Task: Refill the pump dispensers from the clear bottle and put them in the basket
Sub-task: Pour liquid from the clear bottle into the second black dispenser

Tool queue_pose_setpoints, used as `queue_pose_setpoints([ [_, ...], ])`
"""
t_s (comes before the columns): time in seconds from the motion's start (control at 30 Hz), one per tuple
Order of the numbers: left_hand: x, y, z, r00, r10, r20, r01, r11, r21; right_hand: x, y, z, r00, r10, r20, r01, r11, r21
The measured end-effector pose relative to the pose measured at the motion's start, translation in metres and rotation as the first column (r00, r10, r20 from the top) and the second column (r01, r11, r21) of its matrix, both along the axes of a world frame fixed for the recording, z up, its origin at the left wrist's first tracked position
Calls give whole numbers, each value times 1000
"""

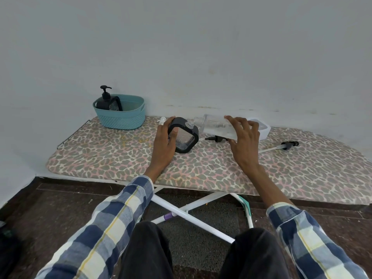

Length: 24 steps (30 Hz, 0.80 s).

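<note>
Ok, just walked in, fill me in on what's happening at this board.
A person seated at the ironing board is refilling a black-framed dispenser. The left hand steadies it, tilted, with its pump off. The right hand holds the clear bottle almost on its side, neck at the dispenser's opening. One capped dispenser already stands in the teal basket. Two loose pumps lie on the board.

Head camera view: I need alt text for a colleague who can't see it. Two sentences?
A person's right hand tips a clear bottle toward the open neck of a black-framed dispenser steadied by the left hand on a leopard-print ironing board. A teal basket behind already holds one dispenser, and two pump tops lie loose on the board.
</note>
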<state>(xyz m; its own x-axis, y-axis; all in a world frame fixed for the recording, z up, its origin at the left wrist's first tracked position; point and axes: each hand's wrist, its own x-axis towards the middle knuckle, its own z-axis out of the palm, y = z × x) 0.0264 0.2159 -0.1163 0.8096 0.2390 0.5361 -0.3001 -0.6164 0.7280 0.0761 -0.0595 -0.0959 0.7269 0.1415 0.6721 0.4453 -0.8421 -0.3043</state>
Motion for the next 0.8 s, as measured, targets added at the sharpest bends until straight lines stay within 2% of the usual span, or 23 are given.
queue_pose_setpoints([
  [0.8,0,-1,0,1000,2,0,-2,1000,-18,2,-2,17,998,-39,48,43,996,-82],
])
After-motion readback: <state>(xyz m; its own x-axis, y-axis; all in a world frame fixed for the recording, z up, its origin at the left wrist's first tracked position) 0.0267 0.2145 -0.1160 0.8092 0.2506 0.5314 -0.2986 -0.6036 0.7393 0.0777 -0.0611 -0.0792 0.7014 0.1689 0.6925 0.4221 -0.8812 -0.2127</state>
